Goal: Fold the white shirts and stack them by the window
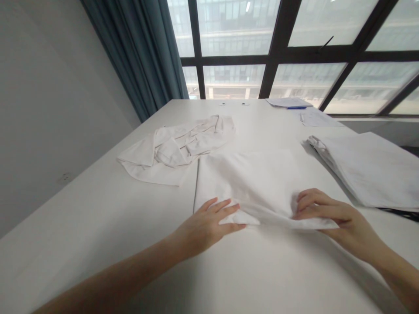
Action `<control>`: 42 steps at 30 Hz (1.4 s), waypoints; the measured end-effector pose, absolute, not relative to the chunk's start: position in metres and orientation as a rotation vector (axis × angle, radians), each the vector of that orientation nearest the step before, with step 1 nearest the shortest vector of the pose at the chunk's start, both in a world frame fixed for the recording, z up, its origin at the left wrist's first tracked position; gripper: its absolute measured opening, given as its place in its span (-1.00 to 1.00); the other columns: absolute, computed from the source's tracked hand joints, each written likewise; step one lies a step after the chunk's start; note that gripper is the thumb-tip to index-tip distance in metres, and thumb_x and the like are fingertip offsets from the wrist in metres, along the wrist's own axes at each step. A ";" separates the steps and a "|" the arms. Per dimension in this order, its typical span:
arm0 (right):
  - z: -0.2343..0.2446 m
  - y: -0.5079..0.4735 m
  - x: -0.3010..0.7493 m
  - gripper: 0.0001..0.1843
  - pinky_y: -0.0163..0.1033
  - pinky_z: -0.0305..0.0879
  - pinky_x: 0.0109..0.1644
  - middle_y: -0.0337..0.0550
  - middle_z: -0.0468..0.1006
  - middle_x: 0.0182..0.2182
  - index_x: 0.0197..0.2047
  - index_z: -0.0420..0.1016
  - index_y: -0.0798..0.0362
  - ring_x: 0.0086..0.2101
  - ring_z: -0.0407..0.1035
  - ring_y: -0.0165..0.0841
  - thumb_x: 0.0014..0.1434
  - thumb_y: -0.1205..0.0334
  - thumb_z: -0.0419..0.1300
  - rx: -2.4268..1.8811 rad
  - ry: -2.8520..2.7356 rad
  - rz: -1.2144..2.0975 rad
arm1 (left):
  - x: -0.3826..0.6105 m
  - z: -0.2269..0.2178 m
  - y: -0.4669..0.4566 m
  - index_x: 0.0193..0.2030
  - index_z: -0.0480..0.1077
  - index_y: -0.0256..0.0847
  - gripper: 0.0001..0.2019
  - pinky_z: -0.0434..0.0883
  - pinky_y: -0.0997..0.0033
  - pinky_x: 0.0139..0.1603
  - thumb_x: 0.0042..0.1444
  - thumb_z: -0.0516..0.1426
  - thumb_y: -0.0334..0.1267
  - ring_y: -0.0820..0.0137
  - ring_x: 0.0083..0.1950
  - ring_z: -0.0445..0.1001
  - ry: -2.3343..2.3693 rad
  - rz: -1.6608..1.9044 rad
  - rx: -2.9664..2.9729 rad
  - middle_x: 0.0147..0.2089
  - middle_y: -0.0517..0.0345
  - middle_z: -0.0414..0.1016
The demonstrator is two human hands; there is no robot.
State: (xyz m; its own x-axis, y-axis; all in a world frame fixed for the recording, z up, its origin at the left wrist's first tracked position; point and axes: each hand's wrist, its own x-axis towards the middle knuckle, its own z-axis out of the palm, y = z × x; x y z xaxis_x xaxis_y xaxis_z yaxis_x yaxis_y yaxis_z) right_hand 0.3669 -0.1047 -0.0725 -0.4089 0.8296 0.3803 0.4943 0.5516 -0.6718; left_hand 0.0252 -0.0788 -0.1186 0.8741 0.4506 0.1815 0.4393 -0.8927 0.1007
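A white cloth (pixel 252 183) lies partly folded on the white table (pixel 98 226) in front of me. My left hand (pixel 209 222) pinches its near left edge, thumb under and fingers on top. My right hand (pixel 330 213) grips the near right corner of the same cloth, fingers curled over the fold. Both hands rest low on the table.
A crumpled white garment (pixel 176 148) lies at the back left of the cloth. A stack of folded white cloths (pixel 369 168) sits at the right. Papers and a blue pen (pixel 291 104) lie near the window. A blue curtain (pixel 144 56) hangs at the back left.
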 end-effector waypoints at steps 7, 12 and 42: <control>-0.084 -0.086 0.383 -0.64 -0.07 0.27 -0.06 -0.08 0.57 -0.35 -0.33 0.64 -0.11 -0.22 0.40 -0.21 0.24 -0.15 0.15 -1.213 -2.419 0.840 | 0.016 -0.116 -0.076 0.28 0.30 0.03 -0.58 0.19 0.06 0.34 0.39 -0.11 -0.41 0.17 0.36 0.26 0.595 0.414 3.045 0.33 0.11 0.33; -0.092 -0.085 0.389 -0.59 -0.07 0.22 -0.04 -0.06 0.54 -0.36 -0.34 0.59 -0.04 -0.22 0.38 -0.21 0.24 -0.17 0.13 -1.222 -2.378 0.928 | 0.006 -0.107 -0.073 0.31 0.23 -0.09 -0.58 0.09 0.16 0.42 0.43 -0.19 -0.40 0.34 0.31 0.34 0.449 0.625 3.024 0.18 0.11 0.49; -0.098 -0.093 0.377 -0.56 -0.09 0.12 -0.11 -0.18 0.45 -0.47 -0.51 0.39 0.01 -0.27 0.32 -0.24 0.25 -0.13 0.16 -1.387 -2.529 0.393 | -0.021 -0.116 -0.041 0.38 0.15 0.11 -0.40 -0.10 -0.09 0.41 0.24 0.05 0.18 0.06 0.50 -0.11 0.878 0.238 2.779 0.48 0.05 0.04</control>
State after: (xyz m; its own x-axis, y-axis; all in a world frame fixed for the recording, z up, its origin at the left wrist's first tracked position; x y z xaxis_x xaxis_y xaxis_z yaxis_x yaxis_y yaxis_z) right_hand 0.3768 -0.0925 -0.0984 -0.5256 0.8478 0.0711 0.7862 0.5159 -0.3402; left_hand -0.0206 -0.0414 -0.1161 0.8089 0.5813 0.0878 0.5462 -0.7984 0.2536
